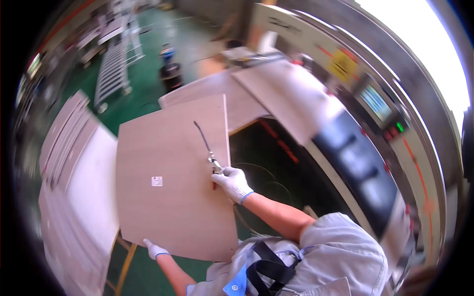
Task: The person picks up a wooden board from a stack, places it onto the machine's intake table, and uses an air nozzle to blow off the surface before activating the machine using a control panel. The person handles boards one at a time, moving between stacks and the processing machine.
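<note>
A large flat pinkish-brown board [168,148] lies in front of me, bearing a small white label [156,181]. My left hand [156,248], in a white glove, is at the board's near left edge; its fingers are partly hidden under the board, so its grip looks closed on that edge. Over the board's right side, my gloved right hand [234,184] is wrapped round an air blow gun [214,164] with a metal body. Its thin dark nozzle points away from me across the board. A thin hose trails below that hand.
To the left, several similar boards [64,143] are stacked beside a pale board surface [91,182]. On the right stands a long machine with a screen [375,102] and a dark bed [355,163]. More boards [217,93] lie beyond. A roller rack [112,74] and a dark bin [171,75] stand on green floor.
</note>
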A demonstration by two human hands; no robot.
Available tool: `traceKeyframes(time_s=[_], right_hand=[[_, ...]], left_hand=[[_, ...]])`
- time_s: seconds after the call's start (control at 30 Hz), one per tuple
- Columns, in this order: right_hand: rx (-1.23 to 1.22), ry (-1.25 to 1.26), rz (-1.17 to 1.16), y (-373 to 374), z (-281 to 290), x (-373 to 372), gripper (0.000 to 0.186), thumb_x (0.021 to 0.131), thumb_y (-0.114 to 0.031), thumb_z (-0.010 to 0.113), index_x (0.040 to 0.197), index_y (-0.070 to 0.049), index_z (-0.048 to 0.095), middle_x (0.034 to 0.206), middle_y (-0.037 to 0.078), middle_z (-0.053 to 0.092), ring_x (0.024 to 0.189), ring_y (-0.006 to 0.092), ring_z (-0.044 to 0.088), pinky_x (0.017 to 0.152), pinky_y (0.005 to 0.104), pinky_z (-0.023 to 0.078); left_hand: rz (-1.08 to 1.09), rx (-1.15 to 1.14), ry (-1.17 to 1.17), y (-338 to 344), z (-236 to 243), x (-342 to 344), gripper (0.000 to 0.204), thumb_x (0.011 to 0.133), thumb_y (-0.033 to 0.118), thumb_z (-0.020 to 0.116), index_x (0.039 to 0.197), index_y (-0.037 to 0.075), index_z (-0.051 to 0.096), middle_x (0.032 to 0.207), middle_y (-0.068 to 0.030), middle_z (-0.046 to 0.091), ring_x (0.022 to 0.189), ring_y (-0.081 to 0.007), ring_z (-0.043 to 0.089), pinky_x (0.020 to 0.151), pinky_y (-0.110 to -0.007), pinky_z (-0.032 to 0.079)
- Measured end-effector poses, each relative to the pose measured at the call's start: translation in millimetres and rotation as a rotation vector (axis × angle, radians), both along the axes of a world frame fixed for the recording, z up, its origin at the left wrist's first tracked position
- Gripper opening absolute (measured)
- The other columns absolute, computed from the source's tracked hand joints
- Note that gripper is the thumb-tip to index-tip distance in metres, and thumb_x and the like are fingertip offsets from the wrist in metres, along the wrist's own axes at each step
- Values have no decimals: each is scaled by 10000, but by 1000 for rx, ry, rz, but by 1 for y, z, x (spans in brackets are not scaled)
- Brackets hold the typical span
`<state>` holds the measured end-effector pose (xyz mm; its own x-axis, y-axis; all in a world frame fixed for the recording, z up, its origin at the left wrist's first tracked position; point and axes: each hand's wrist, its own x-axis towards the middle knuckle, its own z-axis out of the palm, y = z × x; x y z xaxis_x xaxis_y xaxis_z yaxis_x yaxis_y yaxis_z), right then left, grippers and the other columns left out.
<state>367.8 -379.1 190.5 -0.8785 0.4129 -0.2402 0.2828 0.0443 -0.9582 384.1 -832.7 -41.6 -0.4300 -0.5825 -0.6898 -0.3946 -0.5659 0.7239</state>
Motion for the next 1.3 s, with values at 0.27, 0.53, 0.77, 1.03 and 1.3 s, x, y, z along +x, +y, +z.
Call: traceKeyframes(time_s=[0.27,0.53,0.77,1.03,1.3], right_hand=[[-276,64,-770,132,-27,303,235,922,-222,780,1044,-22,761,794,-9,663,673,94,597,589,288,474],[-587,267,-1514,165,-79,531,167,904,-169,789,1002,-47,730,845,11,671,700,134,625,631,306,527],[-674,295,-1842,190,-104,603,141,941,-205,743,969,-113,640,675,11,547,420,158,473,386,376,405],[-834,322,-1559,279,-150,549,97,1008,-213,690,985,-127,651,799,33,643,555,177,576,517,321,500],[-903,294,-1325,378,-154,491,156,1044,-269,659,1017,-116,678,863,63,709,783,205,708,735,377,622]], left_hand=[[-620,-250,158,224,114,-33,687,988,468,751,1223,-169,654,1208,-210,736,961,-345,728,865,-480,625],[-1281,-722,369,570,131,16,623,1004,425,725,1021,-197,702,1017,-291,768,893,-401,751,791,-499,595],[-1938,-654,514,751,99,153,628,1020,471,640,999,-153,709,931,-253,752,816,-362,689,771,-470,533],[-2245,-518,354,742,59,183,493,977,308,753,1161,-147,713,1115,-228,767,977,-278,729,889,-405,565],[-2266,-595,558,881,30,100,546,923,379,780,1054,-149,731,976,-218,775,860,-272,724,799,-431,564]])
